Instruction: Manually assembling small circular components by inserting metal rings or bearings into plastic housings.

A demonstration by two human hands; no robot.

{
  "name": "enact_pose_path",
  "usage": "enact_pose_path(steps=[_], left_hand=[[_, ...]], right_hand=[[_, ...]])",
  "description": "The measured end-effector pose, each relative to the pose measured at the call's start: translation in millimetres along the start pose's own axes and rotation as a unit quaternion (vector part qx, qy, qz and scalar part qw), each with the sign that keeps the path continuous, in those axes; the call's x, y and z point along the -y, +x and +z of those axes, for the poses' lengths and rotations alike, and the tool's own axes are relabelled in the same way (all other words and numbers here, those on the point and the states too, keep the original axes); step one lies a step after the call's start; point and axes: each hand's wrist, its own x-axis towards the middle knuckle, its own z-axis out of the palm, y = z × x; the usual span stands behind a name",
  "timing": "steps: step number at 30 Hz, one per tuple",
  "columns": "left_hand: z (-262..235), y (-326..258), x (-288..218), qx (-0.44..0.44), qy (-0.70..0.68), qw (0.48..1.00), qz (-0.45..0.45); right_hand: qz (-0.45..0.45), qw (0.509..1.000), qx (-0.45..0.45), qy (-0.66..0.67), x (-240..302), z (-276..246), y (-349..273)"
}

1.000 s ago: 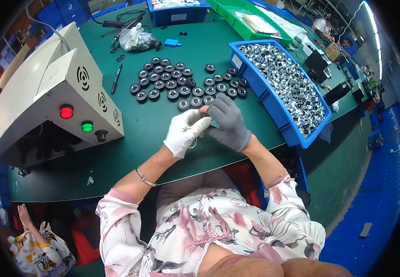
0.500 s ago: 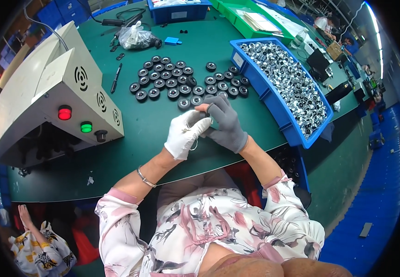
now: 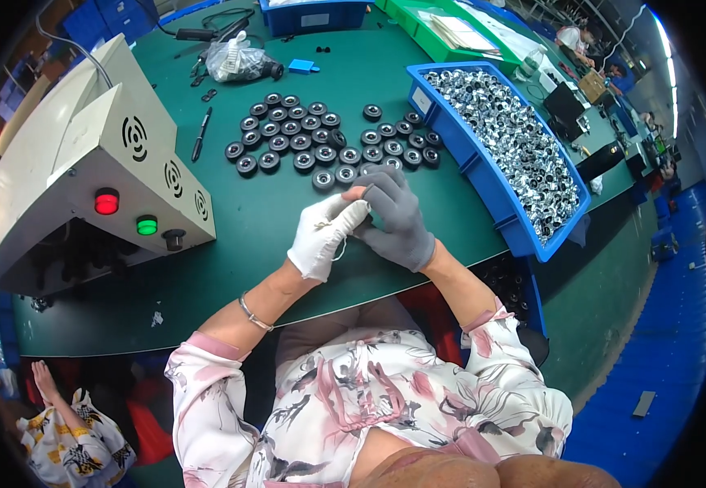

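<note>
My left hand (image 3: 320, 236), in a white glove, and my right hand (image 3: 397, 218), in a grey glove with a bare fingertip showing, meet over the near part of the green table. Their fingers are closed together around something small, which the gloves hide. Just beyond them lies a loose cluster of small black wheels (image 3: 300, 142) with silvery centres, mostly flat on the tabletop. The nearest wheel (image 3: 323, 179) is close to my left fingertips. To the right of my hands, a blue bin (image 3: 483, 175) holds a heap of shiny metal ring-like parts (image 3: 503, 138).
A cream machine (image 3: 84, 154) with a red and a green light stands at left. A black pen (image 3: 202, 134), a plastic bag (image 3: 237, 61) and a small blue block (image 3: 303, 67) lie farther back. Green trays (image 3: 418, 37) sit at the back. Another person's hand (image 3: 43, 381) shows lower left.
My hands stay together in nearly the same place, the fingers shifting slightly. A dark piece glimpsed between them before is now covered. The whole view has shifted a little.
</note>
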Motion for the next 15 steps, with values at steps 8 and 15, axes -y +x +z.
enact_pose_path(steps=[8, 15], left_hand=[[0.0, -2.4, -3.6, 0.007, 0.041, 0.999, -0.006], [8.0, -1.5, -3.6, -0.001, -0.088, 0.995, -0.050]], right_hand=[[-0.009, 1.000, 0.015, -0.002, -0.6, -1.4, -0.1], [0.039, 0.999, 0.004, 0.011, -7.4, -4.7, -6.6]])
